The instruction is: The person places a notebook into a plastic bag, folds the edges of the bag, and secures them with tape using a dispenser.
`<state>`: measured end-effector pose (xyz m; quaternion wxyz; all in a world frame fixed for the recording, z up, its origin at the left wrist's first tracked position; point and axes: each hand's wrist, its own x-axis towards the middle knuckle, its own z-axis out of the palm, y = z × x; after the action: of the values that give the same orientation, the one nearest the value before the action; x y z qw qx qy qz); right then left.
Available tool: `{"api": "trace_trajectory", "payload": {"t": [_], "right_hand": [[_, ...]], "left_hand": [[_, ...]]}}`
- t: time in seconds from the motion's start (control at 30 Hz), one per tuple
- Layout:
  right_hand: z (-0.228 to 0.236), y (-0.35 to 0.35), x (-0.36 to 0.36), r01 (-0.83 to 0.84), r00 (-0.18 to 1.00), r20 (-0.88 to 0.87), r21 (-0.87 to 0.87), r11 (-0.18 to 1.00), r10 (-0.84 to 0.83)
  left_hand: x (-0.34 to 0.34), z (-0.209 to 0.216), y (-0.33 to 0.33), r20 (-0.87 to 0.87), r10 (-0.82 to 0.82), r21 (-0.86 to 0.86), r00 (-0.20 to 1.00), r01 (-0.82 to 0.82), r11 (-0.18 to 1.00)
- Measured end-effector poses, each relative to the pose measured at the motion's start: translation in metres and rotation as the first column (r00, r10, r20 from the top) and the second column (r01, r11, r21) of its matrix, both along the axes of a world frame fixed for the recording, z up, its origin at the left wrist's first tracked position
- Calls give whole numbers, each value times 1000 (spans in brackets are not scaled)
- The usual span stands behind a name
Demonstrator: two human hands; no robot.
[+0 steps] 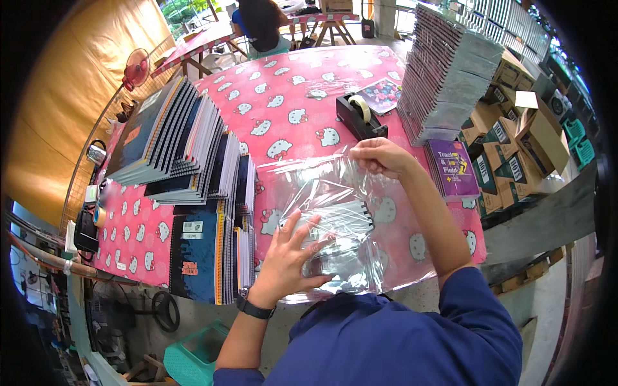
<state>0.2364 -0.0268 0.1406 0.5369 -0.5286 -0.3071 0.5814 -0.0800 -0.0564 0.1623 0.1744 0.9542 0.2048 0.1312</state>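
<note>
A sheet of clear plastic film lies crinkled and shiny on the pink table in front of me. Under or inside it is a spiral notebook, its black coil showing at the right; glare hides most of its cover. My left hand, wearing a dark wristwatch, lies on the film with fingers spread. At the film's far right corner, my right hand pinches the plastic between thumb and fingers. Just beyond that hand stands a black tape dispenser with a roll of clear tape.
Stacks of dark blue spiral notebooks crowd the left side. A tall notebook stack rises at the far right, with purple books before it. Cardboard boxes lie beyond the right edge. A person sits at another table behind.
</note>
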Motion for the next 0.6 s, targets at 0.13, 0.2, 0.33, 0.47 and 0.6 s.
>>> {"api": "trace_trajectory", "payload": {"t": [0.13,0.2,0.33,0.47,0.6], "right_hand": [[57,-31,-57,-395,832,376,-115,912,408],[59,-32,-73,-492,718,494,-140,859,491],[67,-33,-90,-442,548,695,-232,867,465],[61,-41,-73,-320,744,611,-32,947,272],[34,-81,-71,-306,631,762,418,856,-147]], "left_hand": [[-4,-4,8,-19,-76,52,997,77,996],[-3,-7,10,2,-103,58,995,103,993],[-6,-7,13,50,-134,55,990,131,990],[-6,-12,14,-3,-120,125,993,119,985],[-15,-19,11,112,-19,107,994,6,994]]}}
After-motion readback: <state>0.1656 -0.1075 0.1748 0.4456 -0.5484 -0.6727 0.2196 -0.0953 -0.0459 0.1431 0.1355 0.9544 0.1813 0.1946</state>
